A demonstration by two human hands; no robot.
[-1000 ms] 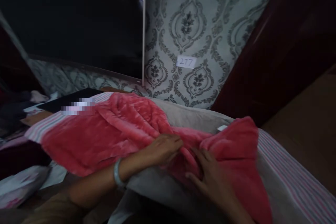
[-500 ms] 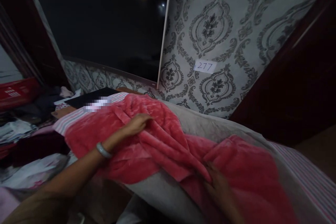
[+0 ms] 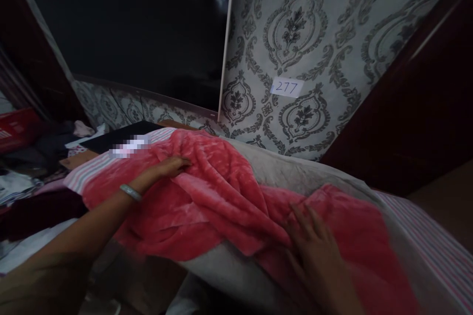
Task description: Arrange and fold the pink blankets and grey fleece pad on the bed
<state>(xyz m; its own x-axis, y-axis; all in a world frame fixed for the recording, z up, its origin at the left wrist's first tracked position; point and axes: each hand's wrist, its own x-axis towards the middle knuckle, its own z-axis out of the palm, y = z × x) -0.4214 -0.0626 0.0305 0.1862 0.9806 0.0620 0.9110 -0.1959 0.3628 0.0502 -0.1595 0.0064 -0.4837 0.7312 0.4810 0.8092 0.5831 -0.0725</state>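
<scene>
A plush pinkish-red blanket [image 3: 236,197] lies rumpled across a grey sheet [image 3: 295,165], with long folds running through its middle. On its left half rests my left hand [image 3: 173,166], fingers stretched out against the pile, a bracelet [image 3: 130,192] at the wrist. My right hand [image 3: 314,236] lies over the blanket's right part, fingers spread and nothing gripped between them. The blanket's near right portion is partly hidden beneath that hand and forearm.
Striped cloth [image 3: 424,236] shows along the right edge and at the far left corner. A black flat object [image 3: 118,135] lies behind the blanket. Piled clothes [image 3: 40,206] are at left. A large dark screen [image 3: 129,34] and a paper marked 277 [image 3: 287,87] are on the wall.
My right hand has let go of the fold and spread its fingers. My left hand has loosened from its fold and shifted left. The raised folds have settled lower.
</scene>
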